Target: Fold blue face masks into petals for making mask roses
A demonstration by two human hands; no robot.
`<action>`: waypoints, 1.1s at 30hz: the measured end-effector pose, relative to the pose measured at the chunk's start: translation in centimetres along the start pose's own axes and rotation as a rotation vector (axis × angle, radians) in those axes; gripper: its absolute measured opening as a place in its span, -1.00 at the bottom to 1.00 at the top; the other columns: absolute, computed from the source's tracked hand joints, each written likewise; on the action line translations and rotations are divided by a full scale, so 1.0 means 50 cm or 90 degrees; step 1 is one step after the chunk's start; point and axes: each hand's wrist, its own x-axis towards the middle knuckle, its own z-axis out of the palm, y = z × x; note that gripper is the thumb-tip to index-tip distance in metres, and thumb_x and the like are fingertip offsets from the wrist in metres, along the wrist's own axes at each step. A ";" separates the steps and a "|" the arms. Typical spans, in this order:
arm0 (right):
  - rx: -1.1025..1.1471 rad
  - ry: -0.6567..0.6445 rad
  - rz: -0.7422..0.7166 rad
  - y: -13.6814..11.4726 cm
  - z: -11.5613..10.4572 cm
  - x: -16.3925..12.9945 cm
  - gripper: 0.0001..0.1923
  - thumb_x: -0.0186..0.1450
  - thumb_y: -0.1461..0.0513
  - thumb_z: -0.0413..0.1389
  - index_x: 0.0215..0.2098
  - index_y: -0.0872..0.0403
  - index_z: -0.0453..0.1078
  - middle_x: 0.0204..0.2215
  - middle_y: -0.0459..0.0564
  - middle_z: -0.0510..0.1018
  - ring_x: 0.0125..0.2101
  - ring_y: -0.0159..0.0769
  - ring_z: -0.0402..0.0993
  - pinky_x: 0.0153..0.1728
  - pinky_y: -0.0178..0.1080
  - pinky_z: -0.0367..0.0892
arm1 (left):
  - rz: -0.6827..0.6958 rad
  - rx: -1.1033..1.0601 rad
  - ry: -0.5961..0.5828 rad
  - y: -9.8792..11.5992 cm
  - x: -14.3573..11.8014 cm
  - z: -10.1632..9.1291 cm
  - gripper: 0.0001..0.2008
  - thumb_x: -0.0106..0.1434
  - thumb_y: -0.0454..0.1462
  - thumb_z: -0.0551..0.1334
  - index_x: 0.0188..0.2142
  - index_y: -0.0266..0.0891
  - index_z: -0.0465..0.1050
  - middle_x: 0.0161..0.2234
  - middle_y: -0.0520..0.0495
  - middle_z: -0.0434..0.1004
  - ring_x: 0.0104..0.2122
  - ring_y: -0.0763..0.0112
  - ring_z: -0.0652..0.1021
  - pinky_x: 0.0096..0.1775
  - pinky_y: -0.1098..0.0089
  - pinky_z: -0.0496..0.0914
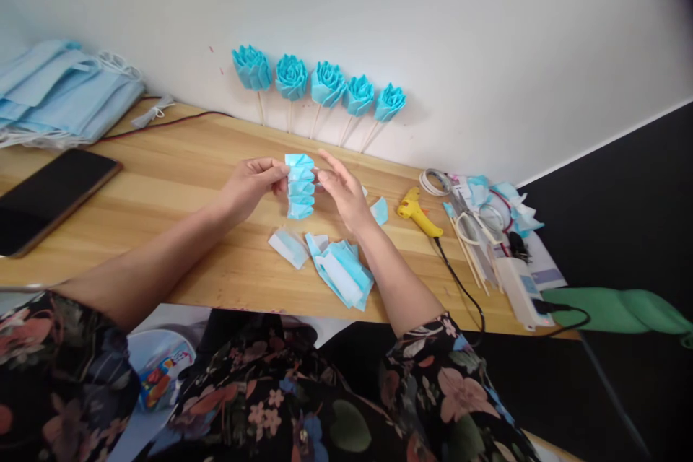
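Pleated strip (299,186) held upright at table (178,180) centre: left hand (252,184) pinched on its 9 o'clock edge, right hand (342,191) flat-fingered at 3 o'clock. Step judged: pleat gathering. Next move needs steady pinch. Cut pieces (341,271) at 6 o'clock; glue gun (418,211) at 3 o'clock.

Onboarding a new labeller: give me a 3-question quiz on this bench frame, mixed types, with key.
1. True or false: the left hand pinches the pleated blue strip.
2. How many blue fabric roses lean on the wall?
3. The yellow glue gun lies: A) left of the phone B) right of the right hand C) on the mask stack

Key: 1 true; 2 five; 3 B.
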 end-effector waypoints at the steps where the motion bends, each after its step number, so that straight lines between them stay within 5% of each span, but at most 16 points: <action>1: 0.009 -0.016 0.003 0.000 0.001 0.000 -0.35 0.35 -0.07 0.12 0.34 -0.08 0.20 -0.05 -0.01 0.61 0.02 -0.17 0.52 0.10 -0.05 0.44 | -0.006 -0.019 0.007 0.000 0.001 -0.002 -0.72 0.17 -0.17 0.37 -0.58 -0.27 0.48 -0.58 -0.01 0.45 -0.54 0.50 0.41 -0.40 0.44 0.31; 5: 0.025 -0.049 -0.009 0.012 0.007 0.001 -0.29 0.28 -0.04 0.23 0.33 -0.08 0.22 -0.08 -0.02 0.61 -0.07 -0.19 0.54 -0.01 -0.11 0.50 | -0.021 -0.035 -0.012 -0.008 0.004 -0.005 -0.71 0.19 -0.15 0.38 -0.55 -0.27 0.50 -0.56 -0.02 0.47 -0.54 0.52 0.40 -0.41 0.45 0.29; 13: -0.008 0.041 -0.026 0.033 0.003 0.006 -0.40 0.27 0.04 0.23 0.25 -0.07 0.31 -0.26 -0.08 0.55 -0.28 -0.28 0.50 -0.23 -0.19 0.50 | -0.057 0.046 -0.077 -0.016 0.004 -0.004 -0.58 0.27 0.05 0.28 -0.47 -0.26 0.55 -0.50 -0.05 0.54 -0.53 0.48 0.44 -0.41 0.43 0.32; 19: -0.022 0.045 -0.037 0.026 0.006 0.004 -0.44 0.27 0.07 0.23 0.22 -0.03 0.35 -0.33 -0.11 0.51 -0.37 -0.35 0.42 -0.29 -0.23 0.44 | -0.036 0.142 -0.085 -0.005 0.001 0.001 -0.69 0.08 -0.05 0.43 -0.50 -0.26 0.54 -0.54 0.01 0.52 -0.54 0.51 0.40 -0.43 0.45 0.28; 28: -0.012 0.024 -0.024 0.003 0.004 0.000 -0.41 0.37 -0.03 0.10 0.31 -0.05 0.24 -0.14 0.00 0.60 -0.08 -0.20 0.51 -0.02 -0.09 0.46 | -0.014 0.079 0.008 -0.010 0.005 -0.009 -0.73 0.14 -0.14 0.38 -0.55 -0.25 0.48 -0.60 0.04 0.41 -0.57 0.53 0.36 -0.46 0.44 0.23; 33: -0.023 -0.016 -0.015 0.015 0.007 0.003 -0.32 0.29 -0.02 0.19 0.32 -0.06 0.22 -0.14 -0.01 0.60 -0.13 -0.20 0.53 -0.11 -0.14 0.50 | -0.024 0.074 -0.046 -0.013 0.004 -0.011 -0.64 0.21 -0.03 0.35 -0.52 -0.26 0.51 -0.53 -0.03 0.50 -0.53 0.50 0.42 -0.40 0.43 0.30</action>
